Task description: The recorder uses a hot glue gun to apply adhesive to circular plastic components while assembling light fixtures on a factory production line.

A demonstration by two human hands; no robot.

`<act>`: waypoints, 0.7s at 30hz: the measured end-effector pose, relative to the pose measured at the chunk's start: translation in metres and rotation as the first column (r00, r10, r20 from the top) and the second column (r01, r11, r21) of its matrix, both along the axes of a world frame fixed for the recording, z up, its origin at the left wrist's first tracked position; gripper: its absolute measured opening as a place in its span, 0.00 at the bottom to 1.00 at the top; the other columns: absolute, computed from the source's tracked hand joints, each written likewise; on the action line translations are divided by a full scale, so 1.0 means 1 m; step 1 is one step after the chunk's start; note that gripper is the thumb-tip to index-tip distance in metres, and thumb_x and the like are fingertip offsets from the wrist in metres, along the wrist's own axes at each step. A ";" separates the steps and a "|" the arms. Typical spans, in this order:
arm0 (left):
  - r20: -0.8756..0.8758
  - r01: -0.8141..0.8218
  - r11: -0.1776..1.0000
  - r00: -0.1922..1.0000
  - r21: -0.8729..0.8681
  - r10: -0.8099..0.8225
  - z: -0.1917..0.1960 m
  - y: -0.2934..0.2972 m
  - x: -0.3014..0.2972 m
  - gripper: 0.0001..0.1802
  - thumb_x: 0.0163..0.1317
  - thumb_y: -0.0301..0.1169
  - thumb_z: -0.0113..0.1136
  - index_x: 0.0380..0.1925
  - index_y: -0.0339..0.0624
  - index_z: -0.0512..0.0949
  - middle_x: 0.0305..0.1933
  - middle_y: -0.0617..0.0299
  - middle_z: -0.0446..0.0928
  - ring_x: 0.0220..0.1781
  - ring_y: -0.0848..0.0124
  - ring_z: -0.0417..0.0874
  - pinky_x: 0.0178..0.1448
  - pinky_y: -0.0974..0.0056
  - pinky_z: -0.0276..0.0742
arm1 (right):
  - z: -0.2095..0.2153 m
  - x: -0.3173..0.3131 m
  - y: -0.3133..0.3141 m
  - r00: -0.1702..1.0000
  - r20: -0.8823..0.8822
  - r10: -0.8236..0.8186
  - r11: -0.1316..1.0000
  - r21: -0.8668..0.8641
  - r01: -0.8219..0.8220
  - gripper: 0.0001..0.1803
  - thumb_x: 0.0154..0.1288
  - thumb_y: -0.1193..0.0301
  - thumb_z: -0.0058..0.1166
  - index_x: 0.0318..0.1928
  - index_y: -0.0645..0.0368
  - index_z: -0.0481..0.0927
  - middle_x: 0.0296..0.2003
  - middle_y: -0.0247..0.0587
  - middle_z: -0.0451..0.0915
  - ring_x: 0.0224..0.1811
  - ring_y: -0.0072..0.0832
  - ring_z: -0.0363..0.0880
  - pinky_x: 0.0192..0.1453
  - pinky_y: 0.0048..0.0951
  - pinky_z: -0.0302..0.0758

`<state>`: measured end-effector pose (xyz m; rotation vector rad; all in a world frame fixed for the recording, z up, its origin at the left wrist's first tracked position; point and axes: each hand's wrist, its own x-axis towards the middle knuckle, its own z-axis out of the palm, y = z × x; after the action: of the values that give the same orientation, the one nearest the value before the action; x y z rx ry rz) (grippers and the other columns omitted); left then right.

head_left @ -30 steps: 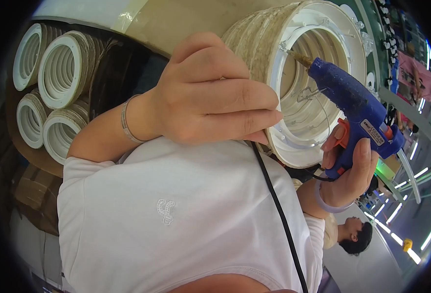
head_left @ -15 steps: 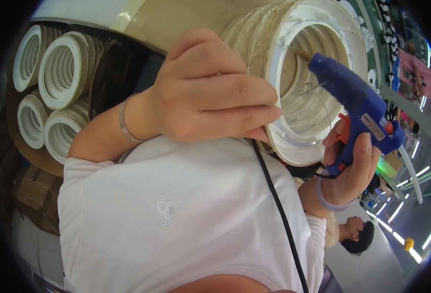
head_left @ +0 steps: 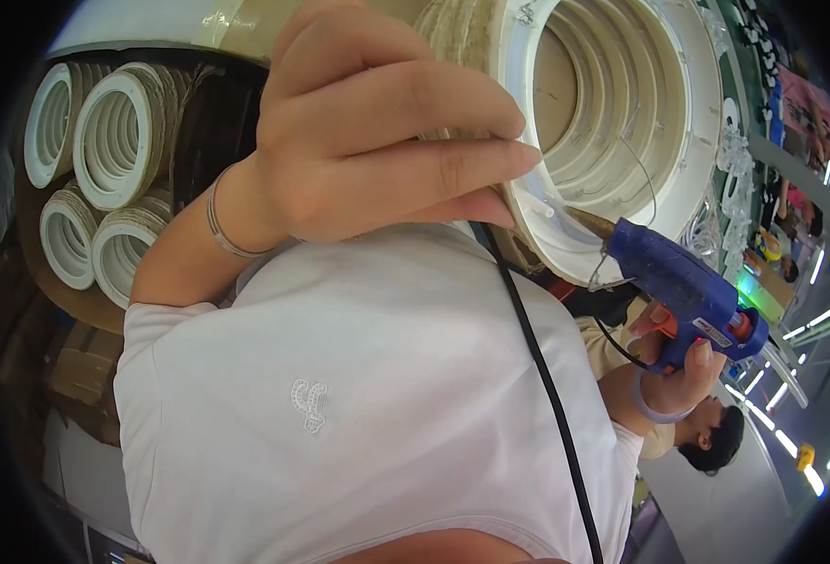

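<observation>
A: Head view — what is the left hand doing?

B: Its fingers are curled tight around the rope-wound outer wall of a big white ring frame, thumb pressed along the lower rim. The frame fills the upper right of the picture, its stepped inner ridges facing the camera.

A: And the right hand?

B: Closed around the handle of a blue glue gun, low on the right, with a pale band on the wrist. The gun's metal nozzle points up and left and sits at the frame's lower inner rim — whether it actually touches, I cannot tell.

A: Anything else close by?

B: A black cord runs down across the person's white shirt. A thin bracelet circles the left wrist. Far left, a stack of similar rope-wrapped rings lies in a box. Another person's head shows below the right hand.
</observation>
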<state>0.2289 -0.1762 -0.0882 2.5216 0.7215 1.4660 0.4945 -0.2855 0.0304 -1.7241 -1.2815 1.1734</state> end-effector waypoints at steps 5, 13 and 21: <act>-0.037 -0.012 1.000 0.999 0.013 0.012 -0.001 -0.003 -0.003 0.18 0.33 0.44 0.66 0.28 0.54 0.81 0.35 0.73 0.75 0.30 0.73 0.62 0.31 0.69 0.57 | -0.008 -0.014 -0.008 0.999 0.013 -0.037 0.997 0.066 0.036 0.30 0.55 0.56 0.48 0.44 0.75 0.66 0.25 0.53 0.74 0.15 0.27 0.70 0.11 0.16 0.58; -0.048 -0.019 1.000 0.999 -0.010 0.019 0.001 -0.007 -0.003 0.18 0.34 0.44 0.66 0.28 0.52 0.81 0.35 0.73 0.75 0.31 0.73 0.62 0.30 0.69 0.57 | -0.008 -0.009 -0.007 0.999 -0.035 0.001 0.997 0.074 0.001 0.29 0.54 0.60 0.50 0.46 0.75 0.65 0.26 0.54 0.74 0.13 0.27 0.69 0.13 0.19 0.62; -0.047 -0.016 1.000 0.999 -0.004 0.016 -0.001 -0.008 -0.003 0.18 0.33 0.44 0.66 0.29 0.53 0.81 0.35 0.72 0.75 0.30 0.73 0.62 0.29 0.70 0.57 | 0.000 -0.010 -0.001 0.994 0.094 0.061 0.997 0.048 -0.065 0.28 0.54 0.61 0.50 0.47 0.75 0.65 0.26 0.52 0.73 0.12 0.24 0.66 0.16 0.19 0.63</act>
<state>0.2264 -0.1839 -0.0889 2.5613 0.7531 1.4131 0.4844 -0.2863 0.0301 -1.7289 -1.4186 1.0979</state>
